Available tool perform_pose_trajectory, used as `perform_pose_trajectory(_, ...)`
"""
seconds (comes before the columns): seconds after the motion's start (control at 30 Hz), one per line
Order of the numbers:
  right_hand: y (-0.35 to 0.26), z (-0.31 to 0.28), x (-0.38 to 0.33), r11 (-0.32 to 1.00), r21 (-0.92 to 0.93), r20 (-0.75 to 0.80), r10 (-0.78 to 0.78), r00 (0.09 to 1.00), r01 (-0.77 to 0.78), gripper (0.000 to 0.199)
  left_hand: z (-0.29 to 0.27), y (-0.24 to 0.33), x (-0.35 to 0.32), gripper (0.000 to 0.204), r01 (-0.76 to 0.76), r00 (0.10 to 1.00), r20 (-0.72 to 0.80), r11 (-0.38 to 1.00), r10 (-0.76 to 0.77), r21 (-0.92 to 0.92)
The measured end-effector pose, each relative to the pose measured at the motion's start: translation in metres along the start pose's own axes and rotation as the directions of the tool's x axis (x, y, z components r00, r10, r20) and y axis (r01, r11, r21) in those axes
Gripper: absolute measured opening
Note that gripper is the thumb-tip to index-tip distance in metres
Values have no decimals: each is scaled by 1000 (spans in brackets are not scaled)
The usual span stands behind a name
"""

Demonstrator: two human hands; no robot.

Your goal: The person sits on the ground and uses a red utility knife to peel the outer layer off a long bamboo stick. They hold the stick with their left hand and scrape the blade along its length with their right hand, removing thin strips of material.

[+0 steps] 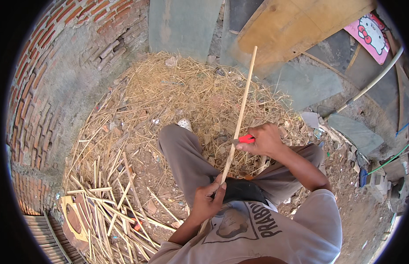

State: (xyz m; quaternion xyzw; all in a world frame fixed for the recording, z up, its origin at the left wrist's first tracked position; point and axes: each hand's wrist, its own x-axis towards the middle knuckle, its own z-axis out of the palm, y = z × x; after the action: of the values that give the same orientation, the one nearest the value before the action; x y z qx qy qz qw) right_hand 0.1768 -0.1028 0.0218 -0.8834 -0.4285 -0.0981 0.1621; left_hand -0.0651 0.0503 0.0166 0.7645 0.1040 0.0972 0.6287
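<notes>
A long, pale strip of bamboo or wood [243, 103] slants up and away from my lap. My left hand [209, 199] pinches its near end, thumb along the strip. Higher up, my right hand [264, 141] is closed round a red-handled knife [246, 139], its short blade lying against the strip about a third of the way up. A dark cloth or pad [242, 190] covers my lap between my bent knees.
A heap of cut pale strips [112, 215] lies on the ground to my left. Straw-like shavings [182, 90] spread ahead, up to leaning boards [297, 26]. A brick wall [37, 114] stands at left; a pale hose [371, 81] and concrete blocks [378, 185] are at right.
</notes>
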Motion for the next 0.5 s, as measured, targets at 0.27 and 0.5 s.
perform_pose_trajectory(0.27,11,1,17,1000,-8,-101,-28,994,27,72,-2,8,8,32,30,1000,8,999,-30,17)
perform_pose_trajectory(0.5,62,1,57,944,-64,-66,319,945,-323,77,1,3,3,31,84,996,35,996,-83,-25)
